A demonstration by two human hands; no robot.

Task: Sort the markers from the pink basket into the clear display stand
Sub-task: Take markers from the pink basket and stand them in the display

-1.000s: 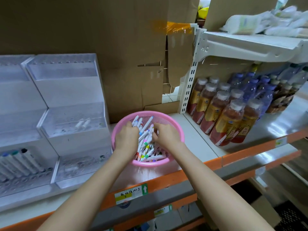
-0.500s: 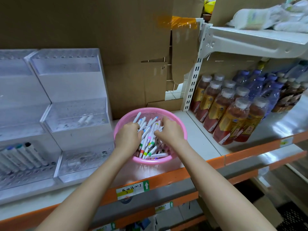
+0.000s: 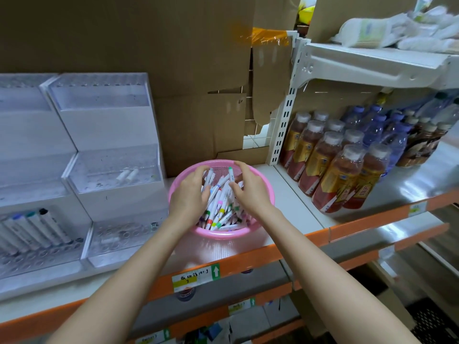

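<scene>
Left hand (image 3: pixel 190 198) and right hand (image 3: pixel 251 192) curl among markers (image 3: pixel 219 207), hiding whether either grips any.

Worn on the head, wide-angle. Looks forward and down onto the shelf (image 3: pixel 293 202), close in, with the pink basket (image 3: pixel 223 235) near mid-frame.
</scene>
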